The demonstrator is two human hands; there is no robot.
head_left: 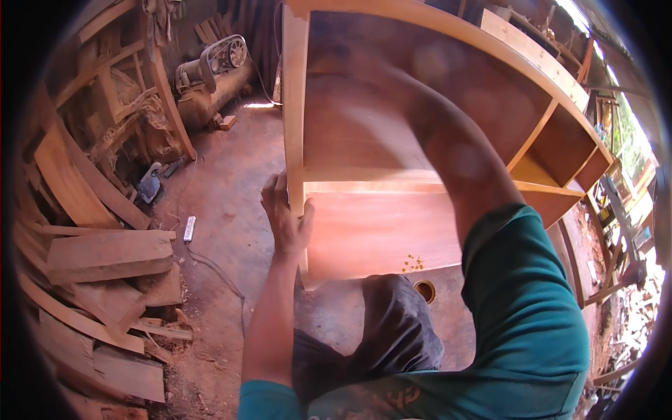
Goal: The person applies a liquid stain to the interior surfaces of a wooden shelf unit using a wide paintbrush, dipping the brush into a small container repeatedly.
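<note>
A large wooden cabinet (pixel 392 231) with open compartments lies in front of me on the dirt floor. My left hand (pixel 285 213) grips its left side post, fingers wrapped around the edge near a shelf joint. My right arm reaches deep into the cabinet's upper compartment and is blurred. My right hand (pixel 350 66) is too blurred to tell whether it holds anything. A small heap of yellow bits (pixel 413 264) lies on the lower panel, and a round tin (pixel 424 290) stands on the floor near my knee.
Stacked planks and offcuts (pixel 105 280) fill the left side. A compressor tank with a belt wheel (pixel 210 77) stands at the back left. A white power strip (pixel 189 229) and its cable lie on the dirt floor. More timber frames (pixel 616 224) crowd the right.
</note>
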